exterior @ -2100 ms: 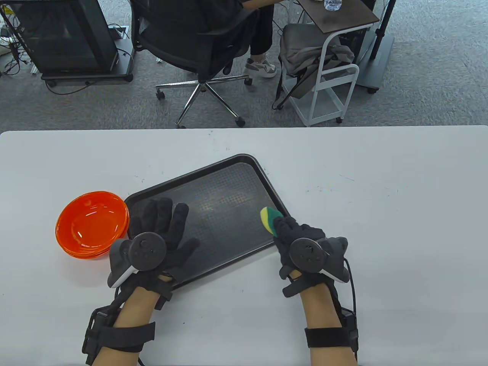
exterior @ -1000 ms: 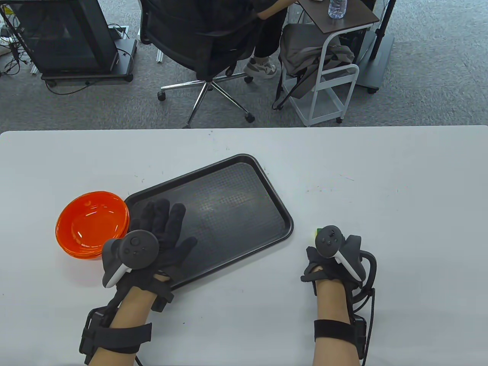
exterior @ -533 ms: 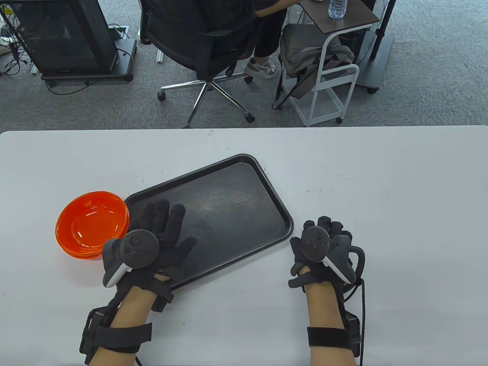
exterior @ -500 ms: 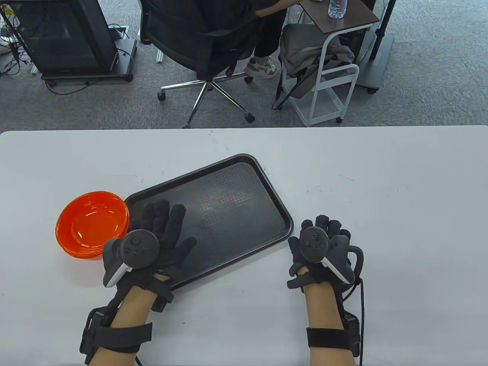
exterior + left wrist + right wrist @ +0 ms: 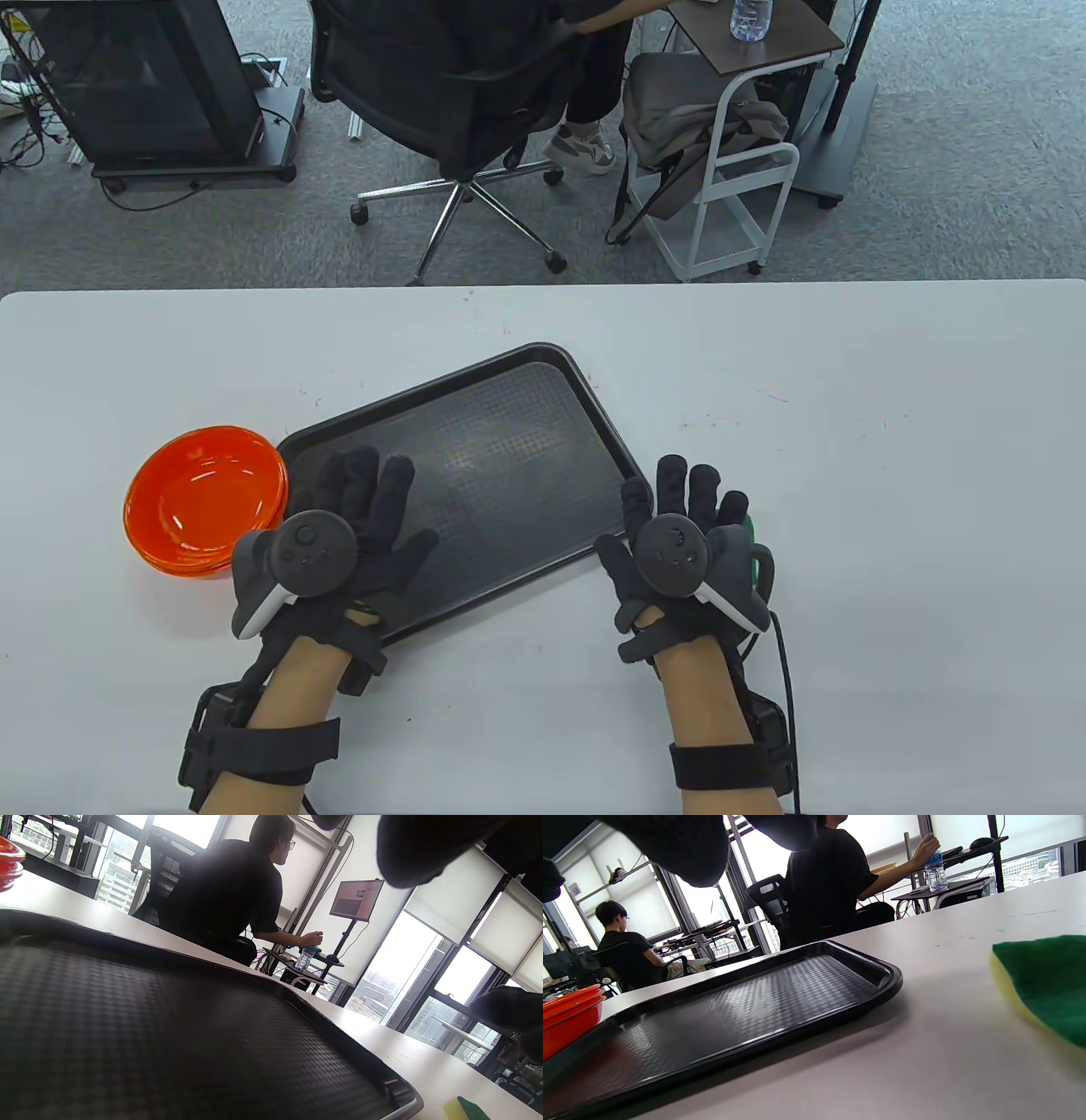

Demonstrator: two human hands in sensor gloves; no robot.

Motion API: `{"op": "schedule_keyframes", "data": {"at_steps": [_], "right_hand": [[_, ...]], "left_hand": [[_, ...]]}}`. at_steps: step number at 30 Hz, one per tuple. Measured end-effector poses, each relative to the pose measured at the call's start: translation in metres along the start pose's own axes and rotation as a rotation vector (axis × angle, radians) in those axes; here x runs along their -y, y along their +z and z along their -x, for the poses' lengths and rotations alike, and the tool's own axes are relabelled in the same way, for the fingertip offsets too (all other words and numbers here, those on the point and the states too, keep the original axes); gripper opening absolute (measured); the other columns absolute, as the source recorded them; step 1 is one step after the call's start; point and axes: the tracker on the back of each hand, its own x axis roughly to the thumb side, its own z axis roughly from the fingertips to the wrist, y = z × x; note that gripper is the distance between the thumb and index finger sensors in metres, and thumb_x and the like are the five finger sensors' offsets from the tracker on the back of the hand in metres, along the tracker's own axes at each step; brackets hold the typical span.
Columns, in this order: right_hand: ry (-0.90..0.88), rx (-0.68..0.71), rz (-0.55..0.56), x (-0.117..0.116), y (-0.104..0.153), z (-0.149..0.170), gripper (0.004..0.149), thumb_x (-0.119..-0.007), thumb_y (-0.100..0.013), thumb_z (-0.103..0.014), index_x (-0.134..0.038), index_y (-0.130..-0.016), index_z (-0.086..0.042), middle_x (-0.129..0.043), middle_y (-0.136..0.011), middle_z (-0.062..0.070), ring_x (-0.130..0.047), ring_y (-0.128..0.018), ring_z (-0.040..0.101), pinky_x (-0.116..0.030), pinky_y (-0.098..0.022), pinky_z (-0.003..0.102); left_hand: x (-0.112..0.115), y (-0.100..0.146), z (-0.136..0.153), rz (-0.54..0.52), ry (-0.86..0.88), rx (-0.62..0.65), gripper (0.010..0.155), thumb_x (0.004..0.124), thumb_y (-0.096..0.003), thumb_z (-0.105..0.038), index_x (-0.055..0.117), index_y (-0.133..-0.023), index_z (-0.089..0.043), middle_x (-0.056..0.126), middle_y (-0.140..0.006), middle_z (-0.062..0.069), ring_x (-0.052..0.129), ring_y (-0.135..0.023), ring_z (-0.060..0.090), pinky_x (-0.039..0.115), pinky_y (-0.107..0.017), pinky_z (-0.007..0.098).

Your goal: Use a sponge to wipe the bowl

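So the right hand [image 5: 679, 543] at the lower middle-right of the table view has let go of the sponge [image 5: 1043, 984]. Two seconds ago it was pinching it over the tray's right corner; now the sponge lies flat on the white table [image 5: 891, 424], just a green sliver poking out by that hand's right side, and the fingers are spread straight, holding nothing. The left hand [image 5: 348, 526] hasn't budged: it lies flat with straight fingers on the black tray [image 5: 509, 407], gripping nothing. Further left, the orange bowls [image 5: 204, 501], which look like a nested stack, sit untouched just beside the tray's left edge. My read: wiping's either done or not started, can't tell which from here.
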Motion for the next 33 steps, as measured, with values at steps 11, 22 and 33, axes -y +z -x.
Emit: {"op": "schedule_keyframes", "data": {"at_steps": [11,22,33], "right_hand": [[0.069,0.153,-0.023,-0.005,-0.001,-0.028,0.077,-0.071,-0.059,-0.062,-0.028,-0.108,-0.02,-0.001,-0.113,0.022,0.005,-0.098,0.055,0.002,-0.053,0.076],[0.109,0.309,0.064,-0.002,0.005,-0.06,0.075,-0.072,-0.058,-0.061,-0.035,-0.108,-0.018,-0.008,-0.115,0.024,0.001,-0.099,0.055,0.001,-0.054,0.076],[0.117,0.345,0.099,0.0,0.008,-0.069,0.071,-0.073,-0.059,-0.058,-0.041,-0.107,-0.016,-0.013,-0.116,0.025,-0.004,-0.1,0.056,-0.001,-0.055,0.077]], "left_hand": [[0.001,-0.001,0.0,0.004,-0.004,-0.002,0.078,0.08,-0.053,-0.057,0.035,-0.114,-0.036,0.014,-0.116,0.0,0.005,-0.111,0.037,0.013,-0.07,0.068],[0.002,-0.001,0.0,0.013,-0.011,-0.008,0.078,0.08,-0.053,-0.057,0.035,-0.114,-0.036,0.014,-0.116,0.0,0.005,-0.111,0.037,0.013,-0.07,0.068],[0.003,-0.001,0.0,0.019,-0.018,-0.02,0.078,0.08,-0.0528,-0.057,0.035,-0.114,-0.036,0.014,-0.116,0.0,0.005,-0.111,0.037,0.013,-0.07,0.068]]}}
